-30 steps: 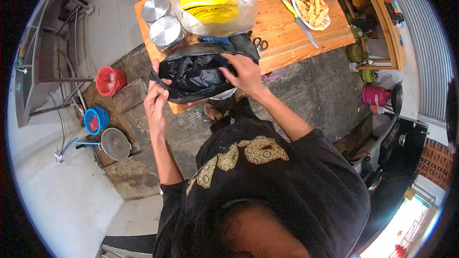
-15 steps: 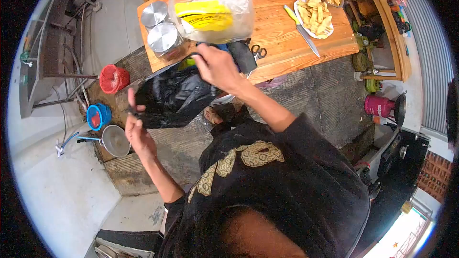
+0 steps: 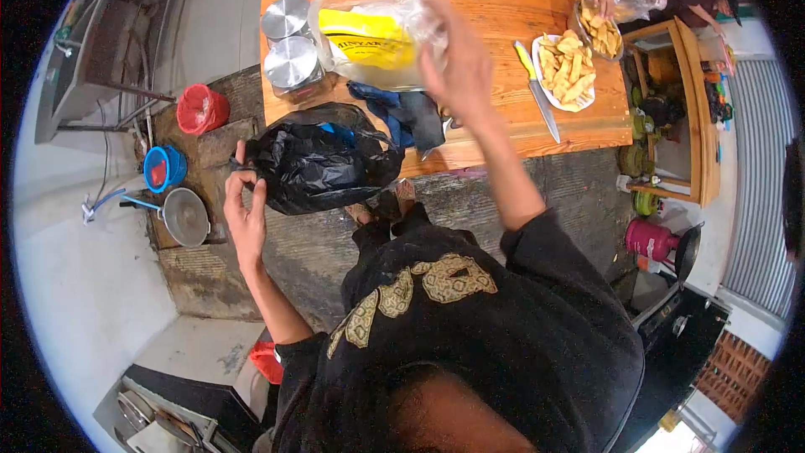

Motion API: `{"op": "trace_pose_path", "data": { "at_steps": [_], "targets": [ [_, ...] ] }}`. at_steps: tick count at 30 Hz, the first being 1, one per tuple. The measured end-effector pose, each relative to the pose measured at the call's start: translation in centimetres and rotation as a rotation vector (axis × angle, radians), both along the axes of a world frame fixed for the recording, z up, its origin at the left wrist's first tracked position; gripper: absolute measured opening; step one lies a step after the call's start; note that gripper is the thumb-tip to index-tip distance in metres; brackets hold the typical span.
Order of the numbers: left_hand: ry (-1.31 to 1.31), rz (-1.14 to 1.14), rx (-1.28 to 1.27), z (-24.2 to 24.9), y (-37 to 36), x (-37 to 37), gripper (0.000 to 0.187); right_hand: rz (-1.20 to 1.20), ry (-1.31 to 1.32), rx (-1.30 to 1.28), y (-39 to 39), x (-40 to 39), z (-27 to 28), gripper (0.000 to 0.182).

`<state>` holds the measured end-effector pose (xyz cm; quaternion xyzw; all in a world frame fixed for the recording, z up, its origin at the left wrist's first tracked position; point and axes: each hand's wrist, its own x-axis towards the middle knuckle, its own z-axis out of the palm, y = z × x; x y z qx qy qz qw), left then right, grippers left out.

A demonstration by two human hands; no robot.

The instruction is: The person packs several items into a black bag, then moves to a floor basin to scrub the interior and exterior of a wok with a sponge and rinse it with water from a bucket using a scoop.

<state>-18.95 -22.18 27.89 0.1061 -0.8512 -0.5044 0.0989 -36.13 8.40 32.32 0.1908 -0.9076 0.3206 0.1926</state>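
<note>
My left hand (image 3: 245,210) grips the edge of a black plastic bag (image 3: 323,172), which hangs with its mouth up by the table's front edge. Something blue shows inside the bag. My right hand (image 3: 465,71), blurred by motion, is over the table with thumb and fingers apart, at the right side of a clear plastic bag (image 3: 423,21). A yellow printed packet (image 3: 365,38) lies in that clear bag. Beside the black bag, a dark blue cloth (image 3: 381,105) and a dark grey piece (image 3: 422,117) lie at the table edge.
Two lidded jars (image 3: 292,63) stand on the wooden table (image 3: 495,17). A knife (image 3: 541,101) lies beside a plate of fried slices (image 3: 566,75). Another person's hand (image 3: 602,2) reaches into a bowl (image 3: 605,42). Red and blue buckets (image 3: 201,109) and a pan (image 3: 185,218) are on the floor.
My right hand has left the black bag and moved up and right to the clear bag. The black bag has drawn together, its mouth now visible. Another person has come into view.
</note>
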Motion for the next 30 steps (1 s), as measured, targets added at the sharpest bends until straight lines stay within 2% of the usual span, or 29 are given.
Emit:
{"op": "trace_pose_path", "data": {
  "at_steps": [1, 2, 3, 6, 7, 8, 9, 10, 11, 12, 13, 14, 16, 17, 20, 22, 24, 27, 28, 30],
  "targets": [
    [0.023, 0.007, -0.011, 0.4, 1.0, -0.4, 0.008, -0.043, 0.257, 0.250, 0.9, -2.4, -0.2, 0.067],
    [0.048, 0.012, -0.021, 0.7, 1.7, -0.6, 0.008, 0.039, 0.246, 0.290, 0.9, -4.5, -0.6, 0.071],
    [-0.046, -0.008, 0.043, -0.2, 1.1, -0.3, 0.008, 0.114, 0.237, 0.333, 1.1, -6.5, -1.1, 0.074],
    [0.049, 0.014, -0.015, 0.0, 2.9, -0.6, 0.018, 0.338, 0.336, 0.418, -0.3, -12.2, -2.6, 0.082],
    [0.116, 0.082, -0.032, 0.3, 4.7, -1.2, 0.027, 0.434, 0.340, 0.446, -1.3, -13.9, -2.9, 0.082],
    [0.175, 0.145, -0.036, 0.9, 6.5, -1.4, 0.036, 0.524, 0.425, 0.396, -2.4, -13.9, -2.0, 0.076],
    [0.135, 0.146, -0.100, 1.1, 8.0, -1.7, 0.057, 0.662, 0.461, 0.241, -4.0, -14.7, -2.3, 0.069],
    [0.105, 0.212, -0.121, 1.0, 9.8, -1.9, 0.060, 0.642, 0.566, 0.401, -5.3, -15.9, -3.2, 0.064],
    [0.137, 0.160, -0.279, 0.2, 11.4, -2.6, 0.063, 0.673, 0.634, 0.512, -6.9, -17.6, -4.8, 0.056],
    [0.169, 0.126, -0.450, -0.5, 12.4, -2.5, 0.067, 0.664, 0.637, 0.669, -7.9, -18.2, -5.0, 0.045],
    [0.079, 0.129, -0.558, -0.3, 14.3, -3.2, 0.071, 0.664, 0.634, 0.816, -8.5, -18.4, -5.0, 0.036],
    [0.062, 0.134, -0.652, -0.6, 15.9, -3.6, 0.074, 0.652, 0.558, 0.859, -8.4, -18.5, -4.9, 0.030],
    [0.071, 0.193, -0.832, -3.2, 17.2, -3.6, 0.075, 0.639, 0.410, 0.946, -8.2, -18.4, -3.8, 0.021],
    [0.058, 0.213, -0.894, -4.3, 17.5, -3.5, 0.063, 0.653, 0.393, 0.917, -7.6, -18.3, -2.8, 0.020],
    [0.084, 0.163, -0.931, -6.2, 16.1, -3.0, 0.048, 0.646, 0.348, 0.845, -4.7, -17.6, -1.1, 0.019],
    [0.148, 0.177, -0.770, -5.7, 15.0, -2.1, 0.033, 0.596, 0.367, 0.831, -3.3, -18.0, -0.1, 0.021],
    [0.075, 0.184, -0.740, -3.6, 13.6, -1.0, 0.030, 0.539, 0.337, 0.726, -1.4, -16.5, 0.9, 0.020],
    [0.128, 0.299, -0.689, -2.7, 12.4, 0.0, 0.029, 0.455, 0.388, 0.577, 1.8, -13.8, 2.0, 0.020],
    [0.258, 0.297, -0.648, -1.8, 12.5, 0.0, 0.027, 0.417, 0.405, 0.553, 3.1, -12.4, 2.8, 0.020],
    [0.150, 0.316, -0.612, -1.1, 10.9, 0.3, 0.026, 0.326, 0.427, 0.505, 6.5, -8.3, 5.8, 0.019]
  ]
}}
